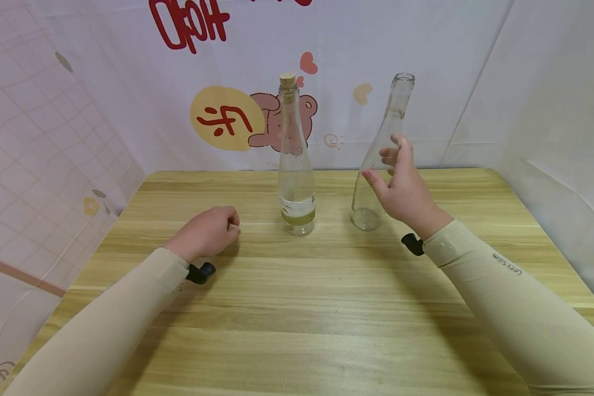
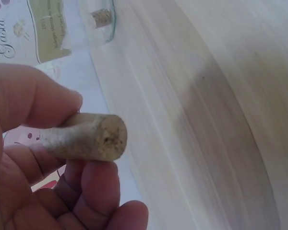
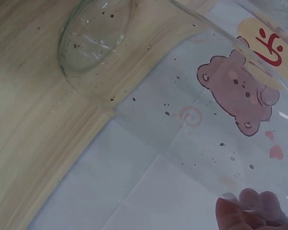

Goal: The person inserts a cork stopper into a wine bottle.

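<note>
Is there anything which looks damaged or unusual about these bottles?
Yes. A cork piece appears to lie inside the labelled bottle, at its base, though another cork plugs it. Dark specks dot the unlabelled bottle.

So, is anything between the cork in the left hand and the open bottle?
Yes: the corked bottle stands between the cork in the left hand and the open bottle in the head view.

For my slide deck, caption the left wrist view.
Left fingers pinch a cork, a labelled bottle behind.
</note>
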A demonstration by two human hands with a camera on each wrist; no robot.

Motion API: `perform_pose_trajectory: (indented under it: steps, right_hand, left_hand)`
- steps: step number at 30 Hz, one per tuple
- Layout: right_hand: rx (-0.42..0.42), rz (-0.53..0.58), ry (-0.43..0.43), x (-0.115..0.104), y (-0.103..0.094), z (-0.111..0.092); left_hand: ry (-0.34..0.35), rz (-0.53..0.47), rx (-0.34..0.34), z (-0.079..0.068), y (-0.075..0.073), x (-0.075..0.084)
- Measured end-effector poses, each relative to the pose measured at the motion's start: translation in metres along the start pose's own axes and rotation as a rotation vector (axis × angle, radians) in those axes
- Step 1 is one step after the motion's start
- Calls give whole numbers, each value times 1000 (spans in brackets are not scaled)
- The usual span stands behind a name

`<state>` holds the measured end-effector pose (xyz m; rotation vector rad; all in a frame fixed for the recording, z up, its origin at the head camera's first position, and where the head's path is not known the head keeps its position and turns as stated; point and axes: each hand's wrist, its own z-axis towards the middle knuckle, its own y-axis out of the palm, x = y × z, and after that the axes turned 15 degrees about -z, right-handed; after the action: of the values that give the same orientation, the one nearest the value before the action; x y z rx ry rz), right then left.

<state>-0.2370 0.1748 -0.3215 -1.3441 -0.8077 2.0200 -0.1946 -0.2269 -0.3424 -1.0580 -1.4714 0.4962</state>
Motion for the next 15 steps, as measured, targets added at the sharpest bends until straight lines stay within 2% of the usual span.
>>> perform_pose_trajectory:
  steps: [15]
  right_hand:
    - [5,9,-2,1,1,0]
  left_hand:
    - [77,-13,48,-1,6,14]
